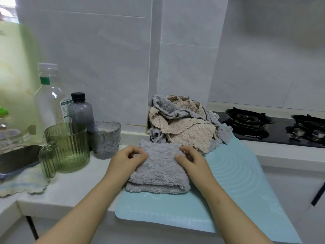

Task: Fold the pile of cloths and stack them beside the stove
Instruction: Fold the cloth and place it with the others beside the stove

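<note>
On the blue mat (237,173), just before the unfolded pile (182,124), the part-folded grey cloth (158,171) is pinched at its far corners by curled fingers (140,154) of left hand (130,159) and right hand (191,161); its layers could be skewed by uneven pulling.

Pale grey marbled tiles (91,55) cover the wall (263,67), with a tiled column (186,59) jutting out. A white counter (79,187) runs below it, over a cabinet (290,187) with a dark handle (317,196). Daylight shows at a window (8,9), top left.
</note>
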The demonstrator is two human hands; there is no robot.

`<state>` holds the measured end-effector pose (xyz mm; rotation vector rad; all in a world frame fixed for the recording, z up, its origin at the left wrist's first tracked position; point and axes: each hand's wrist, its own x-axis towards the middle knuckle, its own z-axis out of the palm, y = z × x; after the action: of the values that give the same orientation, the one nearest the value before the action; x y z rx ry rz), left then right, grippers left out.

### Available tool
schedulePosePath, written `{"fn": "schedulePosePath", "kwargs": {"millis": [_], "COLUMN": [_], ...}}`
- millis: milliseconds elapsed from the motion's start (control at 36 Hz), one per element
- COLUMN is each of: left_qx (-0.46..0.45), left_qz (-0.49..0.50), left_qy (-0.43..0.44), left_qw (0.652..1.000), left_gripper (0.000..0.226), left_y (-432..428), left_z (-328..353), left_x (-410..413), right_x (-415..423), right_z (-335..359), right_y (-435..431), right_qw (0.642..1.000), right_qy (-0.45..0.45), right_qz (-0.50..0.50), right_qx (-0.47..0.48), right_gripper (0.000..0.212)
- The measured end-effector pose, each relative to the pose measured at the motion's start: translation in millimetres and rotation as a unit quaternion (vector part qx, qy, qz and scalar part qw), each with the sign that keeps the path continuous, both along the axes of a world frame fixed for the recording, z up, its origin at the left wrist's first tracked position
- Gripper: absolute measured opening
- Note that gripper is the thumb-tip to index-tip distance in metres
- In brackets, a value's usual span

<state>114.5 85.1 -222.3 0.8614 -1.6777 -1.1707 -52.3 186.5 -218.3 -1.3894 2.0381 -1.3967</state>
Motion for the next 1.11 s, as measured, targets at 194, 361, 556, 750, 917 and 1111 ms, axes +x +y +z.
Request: {"fn": "schedulePosePath", "kwargs": {"millis": [194, 361, 556, 750, 917, 1111], "left_qx": [-0.067, -0.060, -0.059, -0.058, -0.069, -0.069], "left_qz": [-0.018, -0.087, -0.065, -0.055, -0.038, 0.009], "left_qy": [-0.120, -0.134, -0.184, -0.308, -0.312, -0.291], "left_qw": [0.990, 0.985, 0.979, 0.948, 0.947, 0.954], "left_gripper": [0.026, 0.020, 0.010, 0.027, 0.028, 0.038], "left_y": [-5, 1, -3, -7, -4, 0], "left_z": [1, 7, 5, 9, 6, 3], "left_x": [10, 11, 20, 15, 11, 7], "right_x": [0, 0, 3, 8, 6, 4], "right_z": [0, -5, 0, 4, 6, 2], "right_y": [1, 0, 5, 3, 4, 5], "right_qw": [0.994, 0.997, 0.999, 0.982, 0.976, 0.996], "right_qy": [0.068, 0.047, 0.022, 0.131, 0.142, 0.043], "right_qz": [-0.001, -0.022, -0.005, -0.020, -0.010, 0.048], "right_qx": [0.082, 0.065, 0.049, 0.133, 0.166, 0.058], "right_gripper": [0.042, 0.053, 0.057, 0.078, 0.084, 0.077]}}
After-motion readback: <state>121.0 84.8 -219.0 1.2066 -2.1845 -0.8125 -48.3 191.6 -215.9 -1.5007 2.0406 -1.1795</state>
